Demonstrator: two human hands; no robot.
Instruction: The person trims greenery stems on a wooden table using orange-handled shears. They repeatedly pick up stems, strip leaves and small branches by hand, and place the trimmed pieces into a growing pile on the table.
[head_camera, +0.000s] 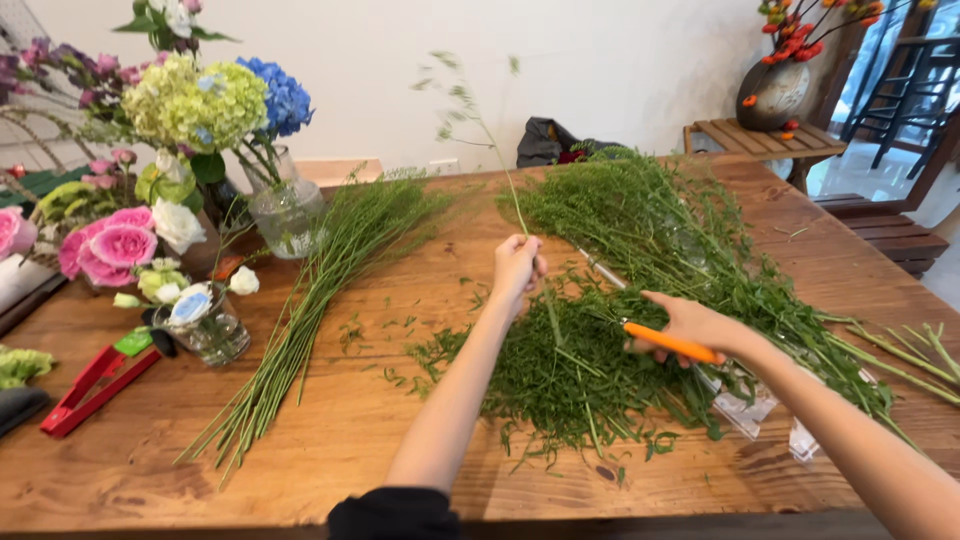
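- The left hand has its fingers closed around a thin green stem, pointing up to 12 o'clock.
- The right hand grips orange scissors at 3 o'clock over cut leaves on the surface.

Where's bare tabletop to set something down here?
Free: near edge of the wooden table, between the red tool and the stripped stems; also the strip between those stems and the left hand. Crowded: the clippings pile and leafy greens.

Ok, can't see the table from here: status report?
Left hand grips one stem upright. Right hand holds orange scissors. Cut greens piled underneath.
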